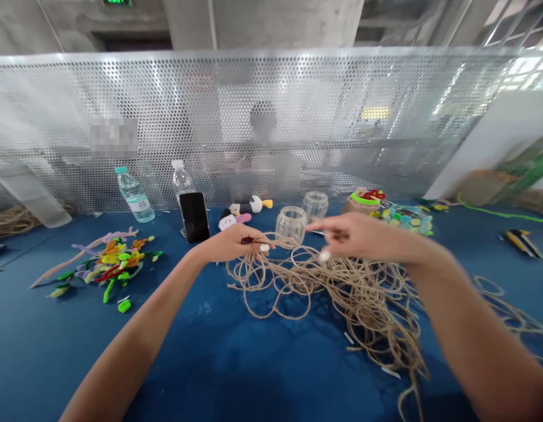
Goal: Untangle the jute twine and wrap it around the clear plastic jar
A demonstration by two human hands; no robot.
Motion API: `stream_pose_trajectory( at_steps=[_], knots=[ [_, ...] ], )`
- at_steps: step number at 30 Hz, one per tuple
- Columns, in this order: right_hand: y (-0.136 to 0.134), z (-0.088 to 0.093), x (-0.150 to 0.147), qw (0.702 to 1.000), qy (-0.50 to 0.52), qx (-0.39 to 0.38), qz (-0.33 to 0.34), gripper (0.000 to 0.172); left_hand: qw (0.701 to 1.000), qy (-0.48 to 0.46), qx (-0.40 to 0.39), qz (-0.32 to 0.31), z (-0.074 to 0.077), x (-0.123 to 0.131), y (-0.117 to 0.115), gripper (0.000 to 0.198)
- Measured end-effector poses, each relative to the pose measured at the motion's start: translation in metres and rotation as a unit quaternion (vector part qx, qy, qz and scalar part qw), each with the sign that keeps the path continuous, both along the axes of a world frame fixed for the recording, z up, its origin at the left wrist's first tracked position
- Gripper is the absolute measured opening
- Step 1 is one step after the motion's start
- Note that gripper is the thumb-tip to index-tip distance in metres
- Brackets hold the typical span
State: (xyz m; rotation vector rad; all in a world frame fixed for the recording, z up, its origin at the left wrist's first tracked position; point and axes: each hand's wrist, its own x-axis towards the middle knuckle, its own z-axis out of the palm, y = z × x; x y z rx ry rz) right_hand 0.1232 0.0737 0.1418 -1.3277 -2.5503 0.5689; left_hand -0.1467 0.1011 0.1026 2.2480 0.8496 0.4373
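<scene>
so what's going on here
A person's left hand and right hand are at a loose tangle of jute twine on a blue table top, a strand rising toward the left fingers. Just beyond stands a ribbed glass jar, and colourful pipe cleaners lie off to the left.

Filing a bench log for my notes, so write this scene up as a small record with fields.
Left hand: fingers at a strand of the jute twine; grip unclear
Right hand: above the twine, fingers pointing toward a glass jar
Surface: blue tabletop
Left of hands: colored pipe cleaners
Beyond hands: smartphone, plastic water bottle, plush toy, second glass jar
Background: perforated metal screen
</scene>
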Motion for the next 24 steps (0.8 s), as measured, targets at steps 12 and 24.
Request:
stream_pose_trajectory(
  at_steps=[12,24],
  knots=[
    [-0.005,0.030,0.062,0.895,0.421,0.068,-0.134,0.030,0.994,0.095,0.027,0.037,-0.015,-0.009,0.011,0.022],
    [-0.030,0.031,0.026,0.940,0.319,0.114,0.033,0.032,0.976,-0.083,0.194,0.057,0.010,0.050,-0.031,0.055]
  ],
)
